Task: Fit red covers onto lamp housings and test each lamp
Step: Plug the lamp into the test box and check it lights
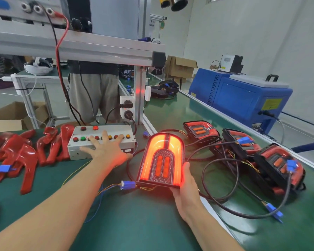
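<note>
A lit lamp [161,160], red cover fitted, is held tilted on the green bench [116,223] by the right hand [186,187], fingers curled under its lower right edge. The left hand [105,148] is spread flat, fingertips pressed on the button box [101,140]. Testing is judged under way (spare red covers [22,153] lie left); unplugging the blue connector [128,184] is likely needed next.

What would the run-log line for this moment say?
step: lamp test | left hand: fingers on button box | right hand: holding lit lamp | red covers: piled left
</note>
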### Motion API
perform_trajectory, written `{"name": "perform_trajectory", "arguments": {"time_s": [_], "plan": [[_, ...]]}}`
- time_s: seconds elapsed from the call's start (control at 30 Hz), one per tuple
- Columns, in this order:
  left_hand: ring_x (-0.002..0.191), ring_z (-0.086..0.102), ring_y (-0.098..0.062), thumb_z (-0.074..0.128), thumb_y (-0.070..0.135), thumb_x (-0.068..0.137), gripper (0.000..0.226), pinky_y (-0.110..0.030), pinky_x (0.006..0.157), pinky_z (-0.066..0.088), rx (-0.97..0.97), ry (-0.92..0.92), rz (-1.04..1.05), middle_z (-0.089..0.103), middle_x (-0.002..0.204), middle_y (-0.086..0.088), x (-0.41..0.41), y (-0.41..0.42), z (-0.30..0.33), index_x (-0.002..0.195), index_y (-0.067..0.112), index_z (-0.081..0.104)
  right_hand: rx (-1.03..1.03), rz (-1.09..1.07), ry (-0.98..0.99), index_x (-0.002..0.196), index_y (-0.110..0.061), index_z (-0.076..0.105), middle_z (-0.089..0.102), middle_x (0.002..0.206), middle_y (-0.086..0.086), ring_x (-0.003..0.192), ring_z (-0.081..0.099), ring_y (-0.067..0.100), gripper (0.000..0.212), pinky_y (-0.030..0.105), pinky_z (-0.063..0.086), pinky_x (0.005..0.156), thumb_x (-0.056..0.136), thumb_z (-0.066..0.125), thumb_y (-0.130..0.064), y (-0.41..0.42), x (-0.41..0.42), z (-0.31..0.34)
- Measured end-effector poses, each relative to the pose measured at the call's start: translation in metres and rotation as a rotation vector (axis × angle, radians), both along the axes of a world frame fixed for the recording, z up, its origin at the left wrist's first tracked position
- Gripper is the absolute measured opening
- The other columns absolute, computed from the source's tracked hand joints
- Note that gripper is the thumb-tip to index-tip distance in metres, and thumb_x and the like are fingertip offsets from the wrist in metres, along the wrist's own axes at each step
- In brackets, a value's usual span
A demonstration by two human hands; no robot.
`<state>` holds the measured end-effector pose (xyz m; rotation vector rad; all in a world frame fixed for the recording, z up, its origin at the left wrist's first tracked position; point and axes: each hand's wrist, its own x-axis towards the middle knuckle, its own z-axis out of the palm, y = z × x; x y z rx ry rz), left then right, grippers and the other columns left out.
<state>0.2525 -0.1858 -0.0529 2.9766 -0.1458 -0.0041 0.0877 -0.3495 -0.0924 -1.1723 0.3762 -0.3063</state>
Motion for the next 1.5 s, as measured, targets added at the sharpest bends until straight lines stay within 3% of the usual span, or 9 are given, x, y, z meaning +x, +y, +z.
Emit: {"name": "perform_trajectory", "arguments": {"time_s": [0.17,0.43,0.9,1.0,1.1,1.2,1.33,1.4,1.5], "plan": [[0.144,-0.011,-0.037,0.046,0.062,0.082,0.071,-0.072,0.103,-0.007,0.081,-0.125,-0.1,-0.001,0.16,-0.004,0.002,0.001,0.0,0.146,0.045,0.019,0.007,0.007,0.001,0.131,-0.018,0.056,0.072,0.114,-0.001,0.103,0.068,0.009,0.05,0.017,0.056,0.074,0.102,0.027,-0.047,-0.001,0.0,-0.001],[0.145,-0.01,-0.032,0.051,0.033,0.081,0.066,-0.068,0.106,-0.009,0.095,-0.112,-0.139,0.003,0.159,-0.004,0.002,0.001,0.007,0.144,0.042,0.029,0.02,-0.006,0.004,0.129,-0.022,0.058,0.073,0.112,0.0,0.106,0.068,0.012,0.052,0.03,0.051,0.091,0.1,0.026,-0.051,0.001,0.0,-0.001],[0.145,-0.007,-0.032,0.051,0.043,0.083,0.067,-0.067,0.107,-0.007,0.156,-0.056,-0.152,0.004,0.159,-0.003,0.0,0.003,0.015,0.145,0.042,0.026,0.065,-0.028,0.037,0.132,-0.021,0.056,0.072,0.114,0.001,0.112,0.065,0.016,0.049,0.038,0.045,0.105,0.103,0.026,-0.046,0.004,-0.001,0.008],[0.144,0.012,-0.027,0.053,0.049,0.086,0.07,-0.057,0.112,0.007,0.057,-0.052,-0.244,0.016,0.157,-0.002,-0.013,0.007,0.028,0.147,0.034,0.022,0.071,-0.03,0.047,0.127,-0.017,0.059,0.073,0.111,0.002,0.103,0.069,0.013,0.048,0.032,0.051,0.09,0.104,0.027,-0.044,0.002,0.002,0.008],[0.11,0.054,-0.012,0.058,0.053,0.084,0.059,-0.029,0.09,0.042,-0.225,0.155,-0.489,0.058,0.12,0.007,-0.039,0.026,0.04,0.137,0.03,0.043,0.078,-0.061,0.099,0.118,-0.014,0.064,0.076,0.099,0.003,0.092,0.072,0.015,0.046,0.032,0.052,0.081,0.105,0.03,-0.041,-0.003,0.006,0.011],[0.082,0.057,0.002,0.064,0.058,0.075,0.052,-0.02,0.073,0.045,-0.051,0.32,-0.634,0.063,0.091,0.02,-0.074,0.041,0.035,0.121,0.035,0.056,0.026,-0.084,0.186,0.105,-0.015,0.067,0.077,0.085,0.002,0.088,0.069,0.019,0.039,0.035,0.055,0.074,0.105,0.035,-0.037,-0.003,0.01,0.02],[0.096,0.059,-0.01,0.063,0.04,0.083,0.034,-0.024,0.078,0.045,-0.003,0.053,-0.541,0.066,0.102,0.014,-0.083,0.046,0.009,0.115,0.031,0.061,-0.274,-0.095,0.269,0.122,-0.013,0.059,0.065,0.124,0.007,0.113,0.058,0.026,0.035,0.041,0.043,0.104,0.102,0.037,-0.033,0.0,0.01,0.035],[0.092,0.059,-0.009,0.062,0.037,0.085,0.026,-0.023,0.075,0.045,-0.101,-0.035,-0.489,0.065,0.092,0.016,-0.081,0.051,0.004,0.11,0.031,0.064,-0.726,-0.199,0.295,0.143,-0.016,0.04,0.043,0.147,0.005,0.132,0.041,0.023,0.047,0.037,0.029,0.109,0.1,0.043,-0.034,0.001,0.007,0.04],[0.075,0.051,-0.005,0.062,0.036,0.085,0.021,-0.019,0.062,0.035,-0.196,-0.155,-0.547,0.058,0.076,0.018,-0.079,0.059,0.001,0.105,0.032,0.066,-1.445,-0.358,-0.035,0.13,-0.019,0.055,0.046,0.142,0.003,0.132,0.038,0.024,0.043,0.044,0.021,0.11,0.089,0.061,-0.031,0.016,0.002,0.052]]}}
